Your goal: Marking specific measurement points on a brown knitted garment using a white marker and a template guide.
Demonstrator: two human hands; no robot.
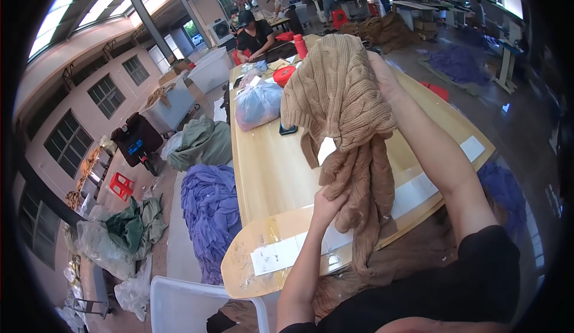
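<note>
**Left hand [332, 205] gripping, brown knit garment [344, 85] hanging over the table [257, 165]**

From where I am standing, the left hand is clutching a bunched fold low on the garment. The right hand [384, 77] is holding against its upper side, but the fingers are disappearing behind the knit, so I cannot tell whether they are pinching or merely propping. The garment is hanging above the near part of the table, while a plastic bag [258, 106] is sitting farther along. The knit is looking soft, floppy and fairly thick, probably light to middling in weight, its raised cables offering grip. To my eye it is calling for broad handfuls; fingertip pinches could be snagging or stretching stitches.
</note>
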